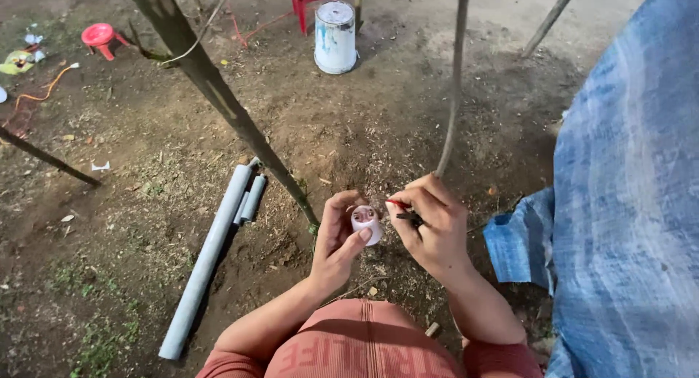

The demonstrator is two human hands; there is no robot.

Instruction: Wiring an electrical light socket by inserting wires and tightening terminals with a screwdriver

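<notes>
Bare forearms, reddish ribbed garment, apparently with lettering.

Just the one view here, a head-worn cam looking steeply down past the wearer's chest at bare dirt ground (131, 225), so both hands (342, 240) land close in, low and centre of the shot. Taking the grey pipe (207, 258) lying on the dirt as the landmark, the hands sit just right of it. The view faces forward and tilts up enough to catch a white bucket (335, 36) well beyond the pipe's far end.
</notes>
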